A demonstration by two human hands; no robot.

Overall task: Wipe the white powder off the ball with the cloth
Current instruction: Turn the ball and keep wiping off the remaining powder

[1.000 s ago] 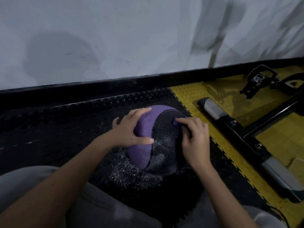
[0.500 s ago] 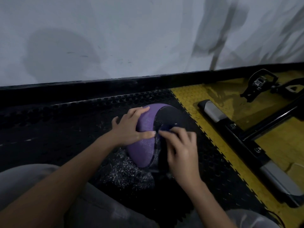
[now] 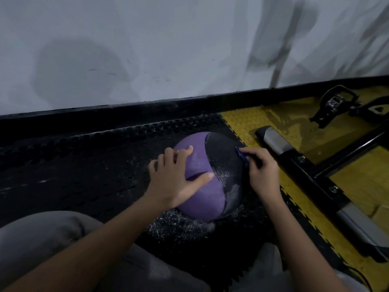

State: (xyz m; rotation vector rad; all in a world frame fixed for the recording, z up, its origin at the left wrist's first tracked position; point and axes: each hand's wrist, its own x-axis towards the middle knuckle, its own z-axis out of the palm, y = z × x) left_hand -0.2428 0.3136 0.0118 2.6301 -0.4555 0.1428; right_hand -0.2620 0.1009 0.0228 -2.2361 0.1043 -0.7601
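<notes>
A white wall (image 3: 168,49) crossed by soft grey shadows meets a black baseboard (image 3: 126,114). Below it lies a black studded mat (image 3: 73,165), joined on the right to a yellow mat (image 3: 242,121). On the yellow mat stands a black-and-grey metal frame (image 3: 311,171), with a pedal (image 3: 334,102) near it. The light is dim.

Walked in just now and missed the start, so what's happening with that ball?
A person is cleaning a purple-and-black ball on a black floor mat. The left hand lies spread on the purple side, steadying it, while the right hand presses a small purple cloth against the black panel's right edge. White powder speckles that panel and the mat below.
</notes>
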